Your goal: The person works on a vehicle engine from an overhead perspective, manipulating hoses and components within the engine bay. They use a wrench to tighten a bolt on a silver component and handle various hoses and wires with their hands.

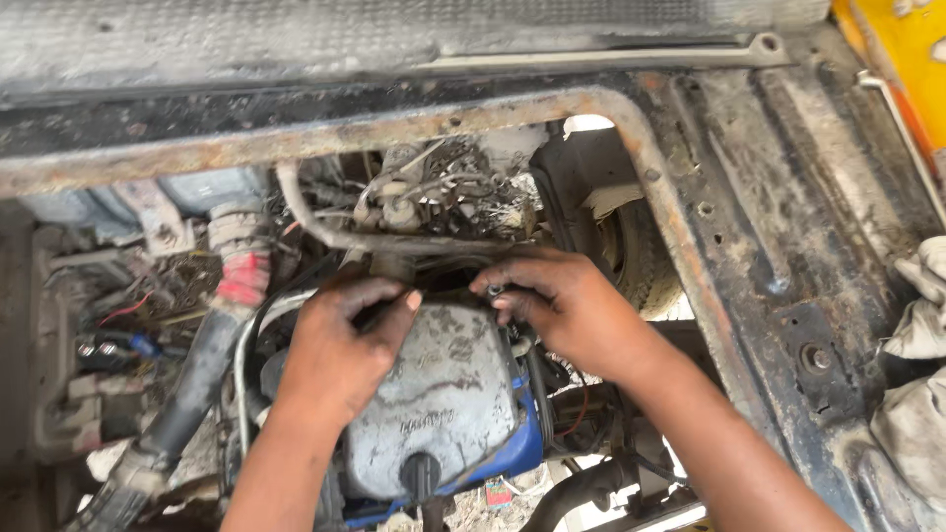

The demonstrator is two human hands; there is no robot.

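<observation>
Gripping w/ both hands at 12 o'clock edge of grey engine cover [434, 394]: left hand [340, 345] curled over rim, right hand [562, 310] pinching small fastener [496, 292]. Prob. mid-fastening; next needs steady finger turns. Rusty frame [670, 217] at 2 o'clock.

Both forearms run off the bottom edge, so nothing above the elbows shows. The left hand [340, 345] covers the upper left corner of the grey engine cover [434, 404]; what its fingers press on is hidden beneath them. The right hand [557, 310] pinches a small dark part [494, 292] at the cover's top edge, too small to tell. The cover's lower end and the black cap [421, 475] are partly cut off at the bottom. The hose [187, 394] leaves the lower left corner. The tyre [636, 261] is mostly hidden behind the rusty frame [680, 246]. The cloth [916, 374] and yellow panel [902, 49] are cut by the right edge.
</observation>
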